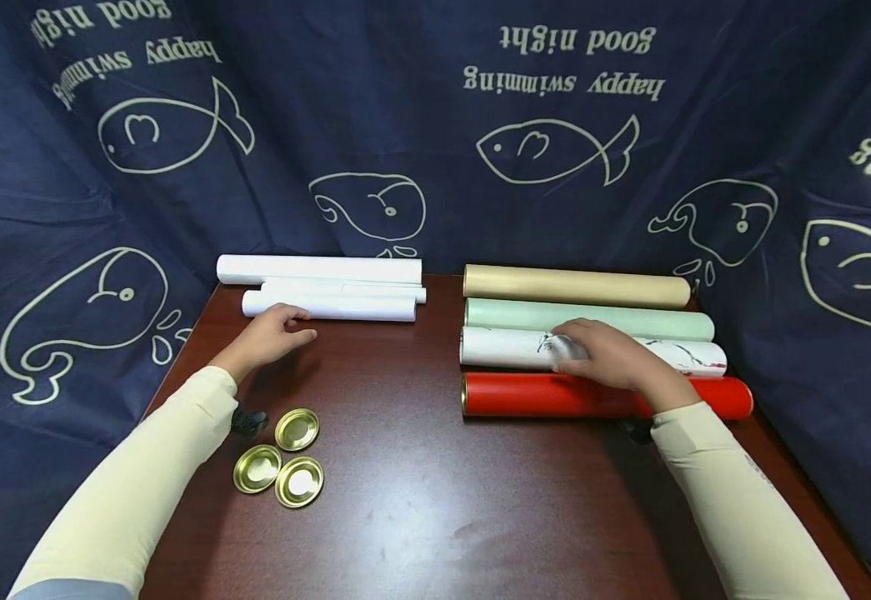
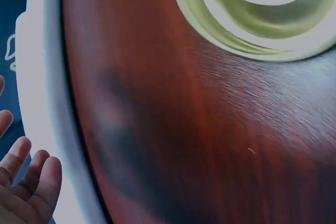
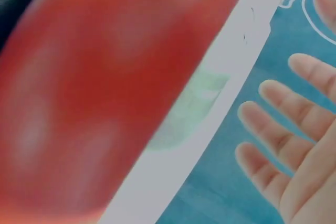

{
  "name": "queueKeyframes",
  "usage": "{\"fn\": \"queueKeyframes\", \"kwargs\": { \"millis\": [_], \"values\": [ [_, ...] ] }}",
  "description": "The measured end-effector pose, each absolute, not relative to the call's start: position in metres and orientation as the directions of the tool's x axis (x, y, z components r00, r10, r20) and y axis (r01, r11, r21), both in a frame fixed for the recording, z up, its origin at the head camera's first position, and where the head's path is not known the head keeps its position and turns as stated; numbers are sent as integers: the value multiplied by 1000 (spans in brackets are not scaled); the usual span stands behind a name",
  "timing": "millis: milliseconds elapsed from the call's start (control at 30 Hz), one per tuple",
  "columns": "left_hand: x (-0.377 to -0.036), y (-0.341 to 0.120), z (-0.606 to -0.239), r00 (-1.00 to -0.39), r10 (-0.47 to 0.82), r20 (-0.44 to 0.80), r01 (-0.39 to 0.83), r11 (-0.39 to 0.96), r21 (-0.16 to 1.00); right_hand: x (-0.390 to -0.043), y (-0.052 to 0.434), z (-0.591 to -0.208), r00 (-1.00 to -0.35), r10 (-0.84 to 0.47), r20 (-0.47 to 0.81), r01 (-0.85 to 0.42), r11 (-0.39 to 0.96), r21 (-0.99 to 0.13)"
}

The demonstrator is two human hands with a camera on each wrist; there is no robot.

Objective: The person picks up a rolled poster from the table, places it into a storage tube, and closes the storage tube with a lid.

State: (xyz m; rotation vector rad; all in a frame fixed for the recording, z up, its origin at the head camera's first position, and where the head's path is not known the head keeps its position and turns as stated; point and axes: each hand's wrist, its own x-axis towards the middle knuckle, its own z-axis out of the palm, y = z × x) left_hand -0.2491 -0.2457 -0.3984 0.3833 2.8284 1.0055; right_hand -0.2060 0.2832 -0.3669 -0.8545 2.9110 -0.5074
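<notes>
While the right hand [image 1: 609,357] hovers palm-down over the white painted tube [image 1: 510,347], its fingers are spread and relaxed, gripping nothing (the right wrist view shows them straight, well clear of any surface). That tube lies third in a row of four on the right side of the table [image 1: 405,500]: tan tube [image 1: 576,286] at the back, pale green tube [image 1: 525,316] next, then the painted one, then the red tube [image 1: 540,394] nearest the person, all lying flat and side by side, touching or nearly so.

Over on the left, the left hand [image 1: 273,332] rests with loose fingers just beside the nearest of three white paper rolls [image 1: 330,305], holding nothing either. Three gold caps [image 1: 285,462] sit clustered near that forearm.

Judging by the look, the painted tube is stiff card, light and smooth, so it would roll readily. A wrap of the fingers around its middle seems the steadiest hold, since an end grip would let the long body swing.
</notes>
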Motion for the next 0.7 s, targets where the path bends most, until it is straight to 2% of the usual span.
{"fn": "queueKeyframes", "kwargs": {
  "millis": [167,433,567,700],
  "values": [
    [-266,-246,-398,-974,227,29,194,752,630,-228,276,-366,-846,-533,-11,-486,779,-396],
    [-298,-244,-407,-975,202,91,219,816,535,-249,269,-376,-836,-543,-76,-470,781,-411],
    [-309,-231,-406,-962,261,86,271,844,463,-252,266,-381,-824,-561,-77,-493,777,-392],
    [-314,-217,-408,-943,332,16,316,881,351,-254,263,-386,-805,-591,-54,-542,769,-339]
  ]
}}
